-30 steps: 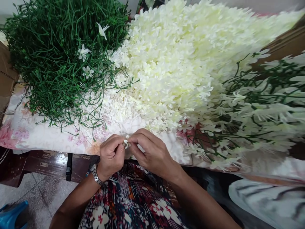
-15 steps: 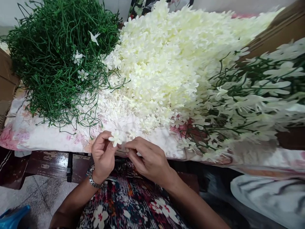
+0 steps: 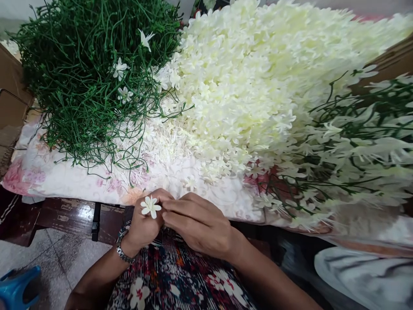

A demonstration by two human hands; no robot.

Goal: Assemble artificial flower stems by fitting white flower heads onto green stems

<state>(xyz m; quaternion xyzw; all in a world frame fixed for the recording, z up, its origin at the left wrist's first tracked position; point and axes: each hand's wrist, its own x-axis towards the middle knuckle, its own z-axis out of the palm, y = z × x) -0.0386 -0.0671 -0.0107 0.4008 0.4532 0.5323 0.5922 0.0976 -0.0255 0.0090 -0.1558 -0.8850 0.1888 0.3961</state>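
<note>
My left hand [image 3: 143, 226] pinches a small white artificial flower [image 3: 150, 206] just in front of the table's near edge. My right hand [image 3: 196, 224] lies against it with the fingers pressed together at the flower's base; what they grip is hidden. Behind them on the floral cloth [image 3: 64, 178] lie a heap of cream petals [image 3: 245, 82], a patch of thin white stamens [image 3: 161, 148] and a tangle of green stems [image 3: 84, 77].
Finished sprays of white flowers on green stems [image 3: 348, 146] pile up at the right. A cardboard box [image 3: 11, 90] stands at the left, another [image 3: 383, 62] at the right. A blue stool [image 3: 16, 288] is on the floor. My patterned lap [image 3: 180, 280] is below.
The hands have come down from the cloth towards my lap. The flower, half hidden between the fingers before, now stands open-faced on top of my left hand.
</note>
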